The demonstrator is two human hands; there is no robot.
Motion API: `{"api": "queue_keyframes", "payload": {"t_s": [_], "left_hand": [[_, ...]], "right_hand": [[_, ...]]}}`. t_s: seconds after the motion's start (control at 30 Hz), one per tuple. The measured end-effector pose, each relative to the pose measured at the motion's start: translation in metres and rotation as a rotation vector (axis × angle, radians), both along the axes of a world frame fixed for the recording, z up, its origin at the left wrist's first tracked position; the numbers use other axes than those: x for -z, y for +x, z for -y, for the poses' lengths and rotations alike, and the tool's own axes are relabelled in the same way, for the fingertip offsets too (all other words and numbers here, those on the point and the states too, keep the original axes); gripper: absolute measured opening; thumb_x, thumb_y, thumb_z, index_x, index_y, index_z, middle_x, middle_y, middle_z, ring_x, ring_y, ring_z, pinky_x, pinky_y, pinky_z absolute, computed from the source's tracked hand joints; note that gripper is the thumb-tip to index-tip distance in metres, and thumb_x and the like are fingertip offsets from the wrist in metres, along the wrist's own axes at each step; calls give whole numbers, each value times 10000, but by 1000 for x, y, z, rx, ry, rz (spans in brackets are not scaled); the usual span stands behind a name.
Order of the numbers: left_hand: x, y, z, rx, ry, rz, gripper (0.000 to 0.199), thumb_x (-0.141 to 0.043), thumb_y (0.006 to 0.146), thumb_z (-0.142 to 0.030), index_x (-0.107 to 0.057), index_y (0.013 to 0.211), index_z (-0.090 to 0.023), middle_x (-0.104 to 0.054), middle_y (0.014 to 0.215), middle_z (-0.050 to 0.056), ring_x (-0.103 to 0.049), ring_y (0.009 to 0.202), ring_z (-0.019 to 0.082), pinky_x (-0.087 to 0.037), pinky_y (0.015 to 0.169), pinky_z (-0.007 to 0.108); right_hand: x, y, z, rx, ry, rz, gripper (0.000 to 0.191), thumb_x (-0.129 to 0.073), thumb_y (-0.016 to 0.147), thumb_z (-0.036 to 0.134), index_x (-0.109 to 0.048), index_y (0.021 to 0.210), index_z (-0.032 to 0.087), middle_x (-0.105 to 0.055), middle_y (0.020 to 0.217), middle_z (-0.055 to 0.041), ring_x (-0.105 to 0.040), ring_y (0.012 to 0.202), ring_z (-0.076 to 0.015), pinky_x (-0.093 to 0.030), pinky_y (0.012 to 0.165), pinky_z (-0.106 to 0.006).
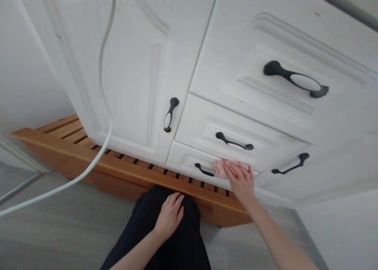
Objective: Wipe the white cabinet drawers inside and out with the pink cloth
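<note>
A pink cloth [220, 169] is pressed against the front of the lowest white drawer [187, 159], just right of its dark handle [203, 170]. My right hand [240, 181] holds the cloth there, fingers bent over it. On my dark-trousered knee [153, 207] rests my left hand [170, 215], holding nothing, its fingers loosely apart. Above the cloth is the middle drawer's handle [234, 141], dark with a white centre.
A slatted wooden bench [118, 163] runs beneath the cabinet front. A white cable [102, 65] hangs at the left and curves to the lower left. A larger drawer handle [297, 79] and two door handles [171, 114] [291, 163] stick out.
</note>
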State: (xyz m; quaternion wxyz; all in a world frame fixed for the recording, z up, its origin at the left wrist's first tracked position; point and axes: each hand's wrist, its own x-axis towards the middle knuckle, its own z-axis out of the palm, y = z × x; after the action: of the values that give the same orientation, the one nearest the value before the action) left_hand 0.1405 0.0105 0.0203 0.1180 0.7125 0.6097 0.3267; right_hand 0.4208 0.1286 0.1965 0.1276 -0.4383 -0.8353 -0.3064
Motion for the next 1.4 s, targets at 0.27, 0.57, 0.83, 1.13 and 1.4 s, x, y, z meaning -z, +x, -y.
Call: {"api": "queue_keyframes", "payload": {"t_s": [0.27,0.57,0.83,1.13,1.4], "left_hand": [[7,10,3,-27,-18,29,375,-464,941,-231,-561,1301,-259,-615,1299,52,-560,1208,223,-512,1019,412],[11,9,3,-3,-37,35,401,-464,937,-267,-553,1328,-255,-609,1311,73,-557,1217,233,-514,1025,429],[14,2,1,18,-55,63,403,-433,950,-272,-540,1336,-235,-587,1307,92,-548,1216,233,-504,1050,443],[13,1,-1,29,-28,87,388,-426,950,-267,-559,1313,-246,-595,1272,87,-568,1175,241,-519,1020,463],[15,-1,0,29,-15,93,390,-446,954,-299,-559,1325,-261,-607,1271,88,-580,1167,239,-524,1012,457]], "right_hand": [[16,89,24,210,147,-46,516,-466,940,163,-493,1449,247,-532,1397,-165,-489,1283,-317,-439,1003,-468],[32,-133,-13,-134,179,-165,542,-469,978,193,-419,1499,330,-596,1372,-70,-534,1135,-282,-378,1017,-479],[41,-243,-33,-418,-169,-33,567,-322,1018,165,-229,1565,282,-385,1593,3,-447,1313,-202,-467,887,-374],[96,-199,-41,-529,-274,180,372,-413,1013,184,-489,1376,212,-580,1426,-36,-482,1292,-151,-454,941,-329],[86,-87,-34,-582,-301,332,285,-476,985,153,-631,1220,192,-640,1339,-33,-477,1324,-131,-409,1039,-304]]}}
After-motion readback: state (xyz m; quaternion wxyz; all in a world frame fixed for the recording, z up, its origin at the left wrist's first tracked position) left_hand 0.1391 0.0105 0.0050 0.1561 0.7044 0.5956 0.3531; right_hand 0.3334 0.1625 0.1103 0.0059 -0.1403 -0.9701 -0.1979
